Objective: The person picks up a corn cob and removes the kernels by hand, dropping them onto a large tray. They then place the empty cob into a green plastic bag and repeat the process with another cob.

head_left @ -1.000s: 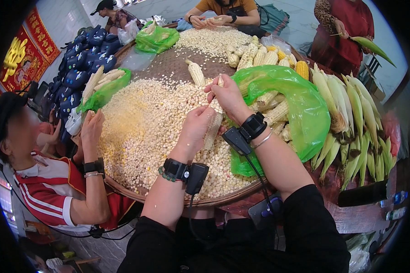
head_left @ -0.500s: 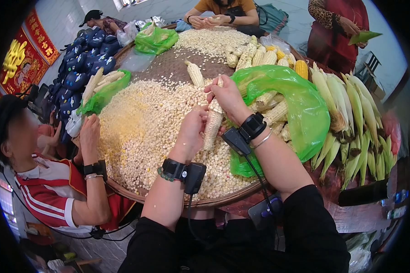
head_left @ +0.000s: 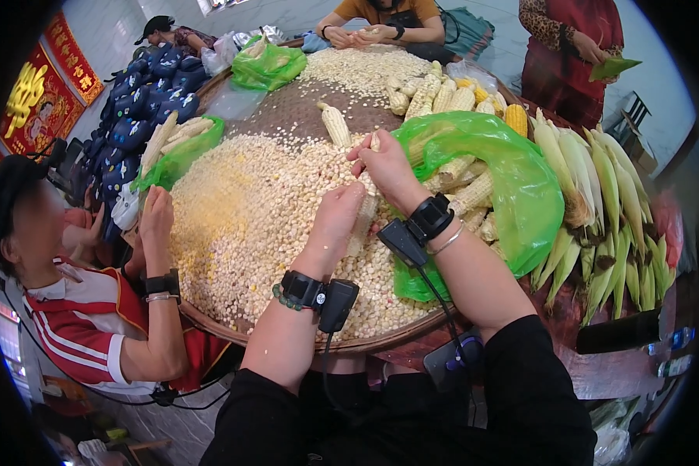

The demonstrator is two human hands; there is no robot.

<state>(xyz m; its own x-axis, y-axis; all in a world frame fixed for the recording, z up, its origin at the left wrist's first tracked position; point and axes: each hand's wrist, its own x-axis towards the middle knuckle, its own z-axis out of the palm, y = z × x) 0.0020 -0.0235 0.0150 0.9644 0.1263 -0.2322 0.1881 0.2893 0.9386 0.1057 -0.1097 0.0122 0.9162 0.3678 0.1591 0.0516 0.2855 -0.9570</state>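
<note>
Over a heap of loose pale kernels (head_left: 241, 225), both my hands are closed around one corn cob (head_left: 363, 225). My left hand (head_left: 339, 216) wraps its middle and hides part of it. Farther up, my right hand (head_left: 388, 169) grips the same cob near its tip, which pokes out above the fingers. The cob's lower part looks stripped of kernels. Just beyond my hands, a whole white ear of corn (head_left: 335, 125) lies on the round woven tray (head_left: 287, 111). Beside my right wrist, an open green plastic bag (head_left: 530, 182) holds several white ears.
Husked ears (head_left: 460, 99) and one yellow ear (head_left: 516, 119) lie behind the bag. Unhusked corn (head_left: 613, 194) is piled at the right. At the left sits a person in a red-and-white shirt (head_left: 85, 334); another person's hands (head_left: 369, 36) work across the tray. A smaller green bag (head_left: 180, 159) rests at the left rim.
My left hand has shifted up and slightly right along the cob, closer to my right hand, and now covers more of it. The right hand has barely moved.
</note>
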